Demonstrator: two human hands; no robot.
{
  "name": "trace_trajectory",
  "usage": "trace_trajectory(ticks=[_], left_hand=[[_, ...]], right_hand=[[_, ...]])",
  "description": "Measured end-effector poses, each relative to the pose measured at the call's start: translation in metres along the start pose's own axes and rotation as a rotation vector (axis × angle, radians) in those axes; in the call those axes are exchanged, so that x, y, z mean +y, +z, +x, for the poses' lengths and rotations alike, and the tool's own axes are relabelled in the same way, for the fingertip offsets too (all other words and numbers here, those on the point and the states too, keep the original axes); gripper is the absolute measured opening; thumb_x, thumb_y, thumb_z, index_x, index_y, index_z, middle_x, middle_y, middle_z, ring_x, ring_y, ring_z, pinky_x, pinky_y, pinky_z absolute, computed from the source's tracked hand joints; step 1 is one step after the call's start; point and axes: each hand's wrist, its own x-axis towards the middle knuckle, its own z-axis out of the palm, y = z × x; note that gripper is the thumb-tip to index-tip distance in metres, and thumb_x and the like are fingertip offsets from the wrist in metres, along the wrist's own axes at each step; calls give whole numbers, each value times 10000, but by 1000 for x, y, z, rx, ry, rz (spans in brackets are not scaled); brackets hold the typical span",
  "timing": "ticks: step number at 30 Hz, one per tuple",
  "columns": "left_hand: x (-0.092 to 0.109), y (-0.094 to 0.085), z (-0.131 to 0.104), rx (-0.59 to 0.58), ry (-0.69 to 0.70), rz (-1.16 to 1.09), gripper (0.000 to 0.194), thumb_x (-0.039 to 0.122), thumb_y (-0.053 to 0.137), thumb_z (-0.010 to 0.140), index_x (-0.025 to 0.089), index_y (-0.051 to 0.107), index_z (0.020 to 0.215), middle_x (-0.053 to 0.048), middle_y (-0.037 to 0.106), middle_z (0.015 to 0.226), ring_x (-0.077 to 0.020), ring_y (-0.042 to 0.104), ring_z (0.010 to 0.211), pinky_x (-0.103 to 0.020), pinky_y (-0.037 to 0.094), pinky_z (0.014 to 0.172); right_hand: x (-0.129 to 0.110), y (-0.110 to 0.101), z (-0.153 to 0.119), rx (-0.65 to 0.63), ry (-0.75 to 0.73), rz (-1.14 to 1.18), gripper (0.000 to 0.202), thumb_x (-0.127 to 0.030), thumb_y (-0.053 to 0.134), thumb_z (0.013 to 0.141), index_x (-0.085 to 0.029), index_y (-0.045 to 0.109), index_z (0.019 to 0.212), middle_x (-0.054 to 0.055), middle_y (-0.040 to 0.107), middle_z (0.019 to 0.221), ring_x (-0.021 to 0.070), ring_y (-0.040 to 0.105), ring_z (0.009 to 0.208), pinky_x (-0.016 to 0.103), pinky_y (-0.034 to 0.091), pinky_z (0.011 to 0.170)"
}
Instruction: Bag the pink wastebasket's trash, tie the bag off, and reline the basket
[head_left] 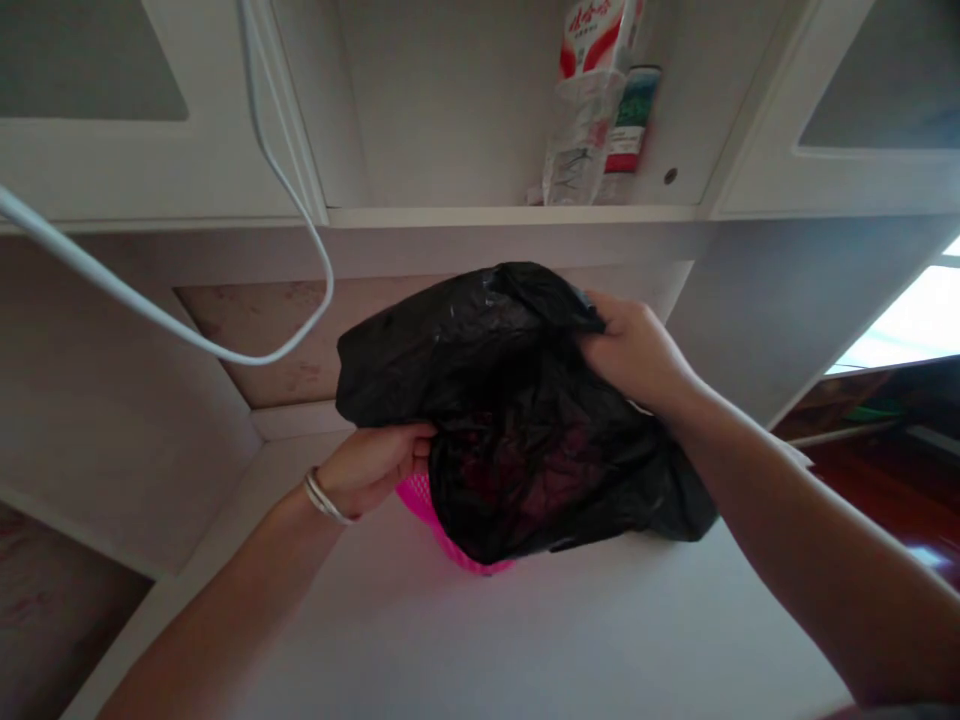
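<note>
A black plastic bag (517, 400) hangs spread between my two hands, its mouth gaping toward me. It covers most of a bright pink basket (450, 540) with a mesh wall, which stands on a white tabletop (420, 640). My left hand (386, 460), with bracelets at the wrist, is closed on the bag's near left edge, right beside the basket. On the other side, my right hand (630, 340) pinches the bag's upper right rim. Pink shows faintly through the thin plastic. The fingertips of my right hand are partly hidden by the folds.
A white cable (262, 355) loops down at the left, in front of the cabinets. On the shelf (510, 215) above stand a clear plastic bottle (577, 140), a red-and-white box (592, 40) and a green, white and red can (634, 120). A window (900, 310) is at the right.
</note>
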Motion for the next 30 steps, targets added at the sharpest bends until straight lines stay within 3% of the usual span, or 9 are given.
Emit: trace_trajectory(ticks=[4, 8, 11, 16, 19, 22, 24, 27, 30], left_hand=[[6, -19, -14, 32, 63, 44, 168, 84, 633, 710, 129, 733, 837, -72, 765, 769, -191, 694, 657, -279, 567, 643], [12, -44, -29, 20, 29, -63, 104, 167, 628, 763, 144, 729, 778, -63, 746, 690, -198, 683, 611, -286, 575, 591], [7, -57, -33, 91, -25, -156, 130, 157, 600, 789, 157, 712, 724, -39, 709, 592, -181, 647, 502, -276, 555, 510], [-11, -58, -27, 118, -32, -190, 193, 120, 606, 801, 161, 750, 922, -48, 781, 779, -199, 708, 595, -272, 568, 520], [-14, -50, -24, 138, -48, -209, 333, 100, 617, 776, 171, 739, 1077, -52, 800, 884, -240, 753, 749, -285, 595, 572], [-12, -41, -28, 151, -170, -281, 361, 118, 613, 764, 146, 744, 1099, -80, 804, 884, -292, 763, 825, -325, 610, 600], [-10, -37, -34, 117, -241, -329, 339, 131, 611, 773, 136, 755, 1080, -96, 803, 884, -314, 762, 843, -354, 617, 635], [-8, -35, -43, 31, -280, -344, 312, 153, 631, 793, 148, 761, 1077, -103, 801, 910, -323, 762, 828, -390, 621, 681], [-10, -39, -45, 53, -192, -278, 327, 139, 665, 789, 162, 752, 1103, -86, 800, 920, -281, 758, 754, -356, 617, 654]], right_hand=[[19, 6, 6, -35, -208, -327, 381, -28, 415, 663, -174, 709, 856, 76, 730, 1002, 260, 671, 1026, 317, 473, 840], [26, 1, 16, -45, -94, -636, 293, -67, 433, 709, -197, 670, 823, 101, 732, 967, 278, 681, 929, 316, 439, 710], [30, 0, 20, -159, -15, -763, 281, -93, 467, 721, -204, 677, 870, 103, 740, 944, 292, 687, 890, 318, 419, 670], [28, 4, 18, -411, 6, -444, 336, -170, 579, 754, -197, 690, 1070, 91, 751, 1035, 306, 682, 981, 335, 482, 808], [17, 11, 12, -389, 73, -130, 422, -373, 636, 837, -207, 633, 1225, 57, 742, 1082, 283, 683, 954, 363, 519, 818], [5, 20, 5, -331, 26, -64, 403, -444, 631, 869, -183, 640, 1175, 61, 738, 1044, 265, 679, 923, 376, 528, 821], [1, 26, 2, -456, -117, -114, 272, -300, 618, 874, -168, 661, 1108, 80, 730, 1072, 261, 673, 977, 365, 511, 878], [1, 38, -1, -805, -291, -221, 289, -69, 554, 803, -163, 691, 1040, 102, 737, 1088, 251, 683, 1006, 327, 501, 885], [6, 56, -1, -1062, -277, -396, 345, 4, 510, 763, -128, 727, 998, 144, 759, 1015, 274, 714, 930, 336, 523, 784]])
